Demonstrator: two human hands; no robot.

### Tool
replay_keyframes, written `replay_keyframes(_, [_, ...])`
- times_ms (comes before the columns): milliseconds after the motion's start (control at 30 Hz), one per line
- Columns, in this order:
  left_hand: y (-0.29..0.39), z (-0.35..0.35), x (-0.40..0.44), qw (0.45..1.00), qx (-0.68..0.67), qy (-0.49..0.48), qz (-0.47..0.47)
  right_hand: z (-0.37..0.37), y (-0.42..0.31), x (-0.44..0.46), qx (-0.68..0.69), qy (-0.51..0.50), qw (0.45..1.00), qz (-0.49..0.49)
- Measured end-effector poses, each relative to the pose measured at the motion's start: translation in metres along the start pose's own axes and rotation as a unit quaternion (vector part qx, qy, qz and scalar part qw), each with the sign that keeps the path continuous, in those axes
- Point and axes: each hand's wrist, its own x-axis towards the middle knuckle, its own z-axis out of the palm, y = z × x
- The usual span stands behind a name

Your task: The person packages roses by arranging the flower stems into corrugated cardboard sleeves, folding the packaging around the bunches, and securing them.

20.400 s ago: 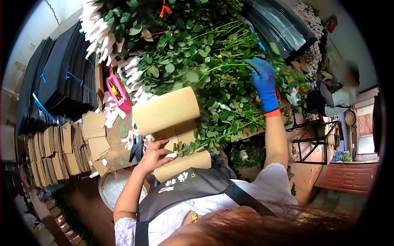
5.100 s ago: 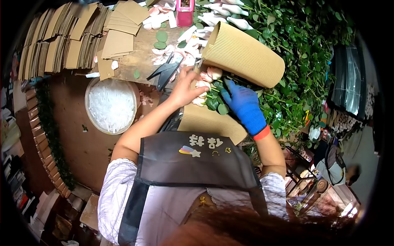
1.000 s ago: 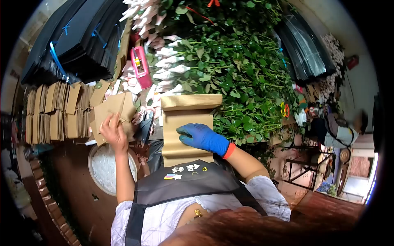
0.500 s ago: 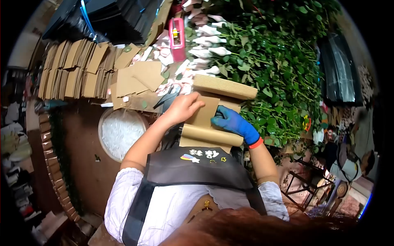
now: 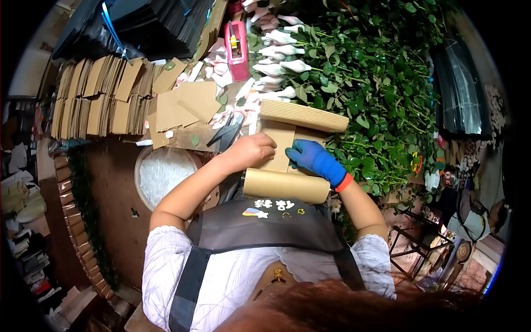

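A flat cardboard piece (image 5: 281, 143) lies on a corrugated paper sheet (image 5: 304, 119) whose far and near ends curl up. My bare left hand (image 5: 251, 150) has its fingers closed at the left edge of the cardboard piece. At the right edge of that piece is my right hand (image 5: 315, 159) in a blue glove, fingers bent and pressed on it. Black scissors (image 5: 225, 134) lie just beyond my left wrist. Netted pink-white roses (image 5: 282, 52) with leafy stems (image 5: 365, 110) lie beyond the sheet.
Loose cardboard pieces (image 5: 185, 105) and cardboard stacks (image 5: 99, 97) lie at the left. A pink tape dispenser (image 5: 238, 52) stands beyond them. Below the table edge is a round tub (image 5: 166, 176) of white pieces. Another person (image 5: 467, 221) is at the far right.
My left hand has moved right from the loose cardboard to the paper sheet, where a cardboard piece now lies. My right hand has moved to that piece's right edge. The view has shifted.
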Motion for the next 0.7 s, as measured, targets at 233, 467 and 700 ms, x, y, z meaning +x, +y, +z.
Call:
replay_keyframes(233, [0.001, 0.008, 0.002, 0.999, 0.012, -0.030, -0.027, -0.042, -0.028, -0.049, -0.087, 0.251, 0.943, -0.198])
replay_keyframes(467, [0.018, 0.006, 0.003, 0.998, 0.026, -0.016, -0.046, -0.171, 0.082, 0.035, -0.344, 0.561, 0.746, -0.106])
replay_keyframes(700, [0.020, 0.005, -0.001, 0.998, 0.023, -0.018, -0.048, -0.185, 0.015, -0.032, -0.350, 0.536, 0.735, -0.224])
